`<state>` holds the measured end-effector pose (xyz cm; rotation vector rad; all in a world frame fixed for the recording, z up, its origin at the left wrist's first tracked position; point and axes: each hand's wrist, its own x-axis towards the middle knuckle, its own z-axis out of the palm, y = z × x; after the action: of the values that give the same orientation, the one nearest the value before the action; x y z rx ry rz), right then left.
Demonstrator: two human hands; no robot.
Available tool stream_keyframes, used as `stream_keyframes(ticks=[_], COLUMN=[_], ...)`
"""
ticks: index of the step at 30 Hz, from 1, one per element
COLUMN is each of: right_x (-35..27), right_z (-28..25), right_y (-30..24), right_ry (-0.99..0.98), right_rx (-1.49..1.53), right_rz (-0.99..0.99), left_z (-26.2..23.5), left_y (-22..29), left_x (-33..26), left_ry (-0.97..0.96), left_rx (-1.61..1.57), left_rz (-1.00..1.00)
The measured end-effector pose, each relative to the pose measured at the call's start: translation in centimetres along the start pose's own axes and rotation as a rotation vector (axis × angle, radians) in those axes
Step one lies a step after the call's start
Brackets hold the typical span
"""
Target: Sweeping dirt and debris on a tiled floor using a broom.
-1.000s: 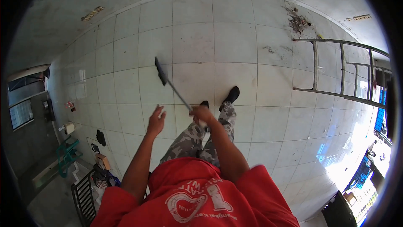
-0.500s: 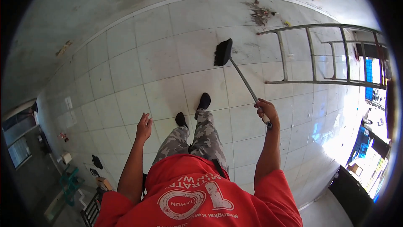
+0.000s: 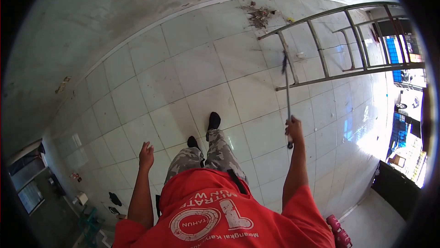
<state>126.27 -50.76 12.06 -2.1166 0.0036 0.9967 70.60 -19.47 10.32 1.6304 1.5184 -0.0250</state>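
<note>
My right hand [image 3: 294, 128] is closed round the grip of a broom [image 3: 288, 96] with a grey handle. The dark bristle head is seen edge-on, and it lies close to the near end of a metal ladder [image 3: 323, 60]; whether they touch I cannot tell. My left hand [image 3: 146, 155] hangs out over the floor at my left, holding nothing, its fingers loosely bent and apart. A heap of dirt and rubble [image 3: 260, 17] lies on the tiles near the far wall, beyond the ladder's end.
Pale tiles [image 3: 192, 69] cover the floor, with dark smudges near the ladder. A stained wall [image 3: 101, 23] curves along the far and left sides. At left stands a dark door [image 3: 50, 202]; bright daylight enters through the opening at right. A pink object [image 3: 338, 229] sits behind my right shoulder.
My right hand has swung the broom to the right, and its head has turned edge-on beside the ladder. My left hand has shifted slightly left and lower in view. The view has turned a little.
</note>
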Motion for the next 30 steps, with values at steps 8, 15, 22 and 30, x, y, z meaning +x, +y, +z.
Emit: stream_keyframes(ticks=[8, 15, 22, 30], right_x=[-14.6, -5.0, -10.6, -18.7], right_z=[2.1, 4.6, 8.5, 15.7], right_y=[3.3, 4.6, 7.4, 7.4], right_ry=[-0.174, 0.157, 0.313, 0.05], right_rx=[0.345, -0.407, -0.468, -0.265], right_rz=[0.234, -0.161, -0.227, 0.212], left_z=[0.4, 0.5, 0.2, -2.5], left_y=[1.6, 6.2, 11.1, 8.1], left_x=[-0.3, 3.3, 6.1, 10.5], left_ry=[-0.049, -0.135, -0.104, -0.274], left_rx=[0.19, 0.331, 0.131, 0.464], left_rz=[-0.116, 0.033, 0.143, 0.114])
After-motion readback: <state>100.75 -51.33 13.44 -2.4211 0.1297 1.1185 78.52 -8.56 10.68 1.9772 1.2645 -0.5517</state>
